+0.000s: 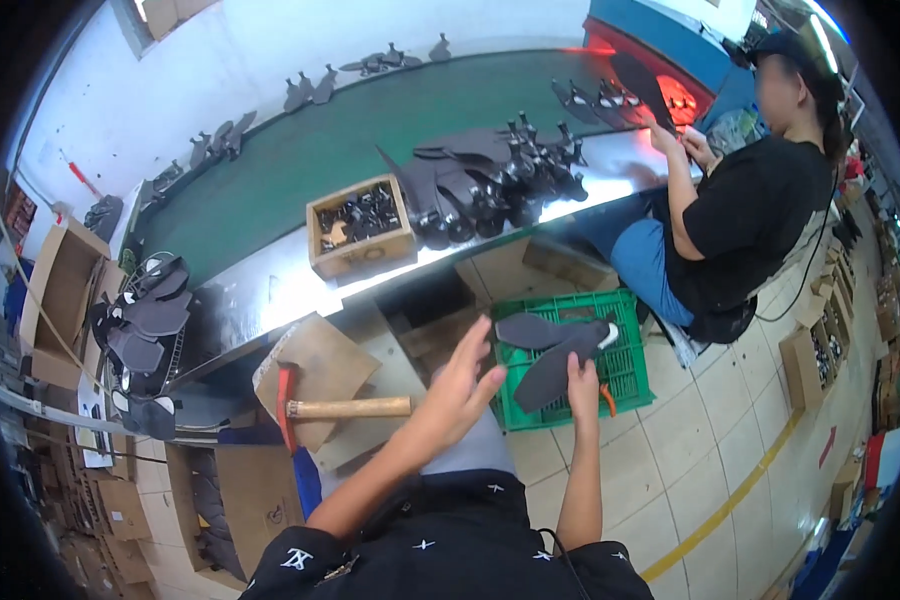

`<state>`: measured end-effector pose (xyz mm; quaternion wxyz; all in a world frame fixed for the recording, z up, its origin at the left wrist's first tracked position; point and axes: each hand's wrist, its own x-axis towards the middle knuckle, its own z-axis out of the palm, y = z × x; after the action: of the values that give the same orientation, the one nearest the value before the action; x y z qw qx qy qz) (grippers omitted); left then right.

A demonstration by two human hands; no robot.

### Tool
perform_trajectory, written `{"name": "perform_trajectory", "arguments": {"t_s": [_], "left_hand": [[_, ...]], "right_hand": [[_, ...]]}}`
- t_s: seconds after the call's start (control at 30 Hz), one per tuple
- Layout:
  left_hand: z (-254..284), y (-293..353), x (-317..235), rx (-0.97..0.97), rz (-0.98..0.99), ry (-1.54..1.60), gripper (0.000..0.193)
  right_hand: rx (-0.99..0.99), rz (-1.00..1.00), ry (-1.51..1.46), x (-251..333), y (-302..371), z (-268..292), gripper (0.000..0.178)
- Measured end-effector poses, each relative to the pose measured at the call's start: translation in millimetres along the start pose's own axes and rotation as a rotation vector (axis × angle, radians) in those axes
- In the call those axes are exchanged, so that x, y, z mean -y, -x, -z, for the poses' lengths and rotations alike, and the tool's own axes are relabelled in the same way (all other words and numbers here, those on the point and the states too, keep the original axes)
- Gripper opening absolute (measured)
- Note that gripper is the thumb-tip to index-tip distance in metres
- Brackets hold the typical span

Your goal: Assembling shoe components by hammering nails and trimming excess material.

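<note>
My right hand (582, 385) is closed on the edge of a dark grey shoe sole (550, 372), held over a green plastic crate (630, 385). A second dark sole (530, 330) shows just beyond it; whether it is held too or lies in the crate I cannot tell. A white piece sits by the heel end of the soles. My left hand (458, 385) is empty, fingers spread, left of the soles. Farther left, a hammer (345, 408) with a red head and wooden handle lies on a brown board (345, 360).
A wooden box (365, 262) of small black parts stands on the bench edge, beside a pile of dark heeled soles (470, 190). Behind runs a green conveyor belt (280, 180). At right sits a co-worker (760, 190) holding a sole. An orange-handled tool (607, 400) is at the crate.
</note>
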<state>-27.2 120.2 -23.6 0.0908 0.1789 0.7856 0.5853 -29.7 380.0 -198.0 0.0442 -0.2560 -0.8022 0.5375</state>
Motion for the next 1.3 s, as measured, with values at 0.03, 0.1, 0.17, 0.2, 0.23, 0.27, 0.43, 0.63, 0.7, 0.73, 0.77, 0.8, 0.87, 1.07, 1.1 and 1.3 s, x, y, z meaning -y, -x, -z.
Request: {"name": "perform_trajectory", "arguments": {"t_s": [0.03,0.1,0.17,0.2,0.23,0.27,0.43,0.63,0.7,0.73,0.77,0.8,0.87,1.07,1.1,1.3], "left_hand": [[1,16,9,-0.008,-0.008,-0.047,0.064],[0,42,29,0.043,0.038,-0.050,0.060],[13,54,34,0.057,0.103,-0.023,0.058],[16,59,28,0.074,0.180,0.059,0.055],[28,71,25,0.047,0.278,0.128,0.052],[34,73,15,0.031,0.268,0.129,0.052],[76,78,-19,-0.203,-0.044,-0.099,0.036],[135,105,-62,-0.615,-0.097,-0.696,0.041],[154,120,-95,-0.723,-0.126,-0.928,0.058],[159,128,-102,-0.734,-0.105,-0.932,0.058],[162,129,-108,-0.733,-0.173,-0.742,0.065],[165,132,-110,-0.729,-0.233,-0.559,0.072],[170,136,-89,-0.604,-0.209,-0.326,0.078],[165,172,-6,-0.715,-0.022,0.439,0.054],[168,170,-6,-0.711,-0.029,0.441,0.054],[186,145,18,-0.798,-0.055,0.046,0.045]], "right_hand": [[0.021,0.027,-0.008,-1,-3,-3,0.045],[-0.160,-0.076,0.712,6,-18,-4,0.053],[0.048,0.157,0.120,66,-53,-16,0.050],[-0.292,0.669,0.083,95,-74,-35,0.045],[-0.176,0.647,0.018,171,-65,-51,0.045],[-0.103,0.586,0.060,215,-81,-55,0.054],[-0.255,0.760,0.614,322,-175,-98,0.030],[-0.622,1.542,0.492,402,-18,-71,0.025],[-0.369,1.790,0.576,414,58,-71,0.032],[-0.222,1.961,0.615,416,96,-75,0.034],[0.054,2.073,0.517,415,125,-76,0.035],[0.267,2.168,0.488,410,144,-81,0.038],[0.514,2.289,0.395,399,166,-92,0.051],[0.609,1.391,0.288,242,178,-175,0.099],[0.564,1.402,0.422,219,174,-172,0.092],[0.451,1.178,0.585,142,137,-133,0.058]]}}
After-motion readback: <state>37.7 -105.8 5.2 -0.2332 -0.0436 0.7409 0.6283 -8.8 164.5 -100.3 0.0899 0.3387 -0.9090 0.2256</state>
